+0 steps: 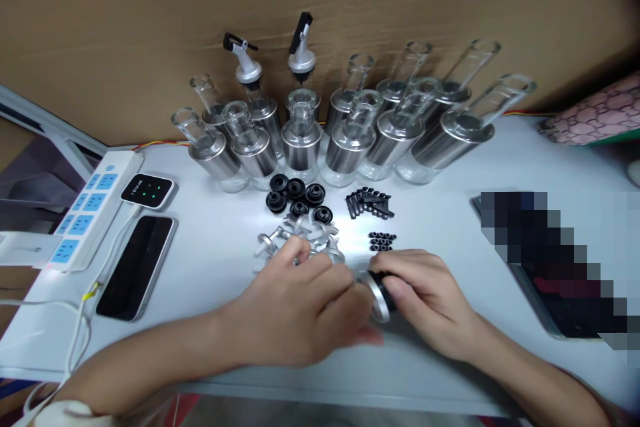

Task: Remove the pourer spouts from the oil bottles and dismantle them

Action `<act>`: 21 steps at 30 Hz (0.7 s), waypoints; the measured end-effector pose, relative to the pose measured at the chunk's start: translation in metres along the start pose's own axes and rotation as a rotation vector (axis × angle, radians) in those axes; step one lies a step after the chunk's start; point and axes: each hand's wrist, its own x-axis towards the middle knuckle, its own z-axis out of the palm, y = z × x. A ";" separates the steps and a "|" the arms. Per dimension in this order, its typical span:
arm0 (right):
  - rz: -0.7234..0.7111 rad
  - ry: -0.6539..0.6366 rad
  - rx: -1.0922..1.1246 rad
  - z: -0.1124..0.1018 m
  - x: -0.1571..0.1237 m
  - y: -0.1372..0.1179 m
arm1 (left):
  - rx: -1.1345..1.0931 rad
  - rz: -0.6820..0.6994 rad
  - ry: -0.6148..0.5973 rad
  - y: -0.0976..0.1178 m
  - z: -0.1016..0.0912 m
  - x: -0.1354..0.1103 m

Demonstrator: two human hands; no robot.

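Observation:
Near the table's front, both my hands are closed on one bottle pourer spout [377,297]. My left hand [305,310] wraps its silver side, covering most of it; some blur shows there. My right hand [430,293] pinches the black stopper part at its other end. Just beyond my left hand lies a pile of loose silver spouts [320,232]. Behind those sit several round black stoppers [295,189]. Small black levers [369,203] lie to the right, with short black tubes [383,241] in rows closer to my right hand.
Several glass bottles with metal sleeves [349,147] stand along the cardboard wall [150,27]; two assembled pourers [302,57] rise at the back. A power strip [80,220], small white device [149,191] and phone [135,270] lie left. A partly pixelated dark device [530,287] lies right.

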 end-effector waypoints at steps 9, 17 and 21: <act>0.077 0.011 0.056 -0.001 0.005 -0.003 | 0.122 0.069 0.142 -0.006 -0.008 -0.003; -0.060 0.137 -0.063 -0.002 0.001 -0.009 | -0.190 -0.124 0.049 -0.009 -0.016 0.002; -0.182 0.149 -0.083 -0.005 0.001 -0.006 | -0.320 -0.257 -0.002 -0.017 -0.021 0.001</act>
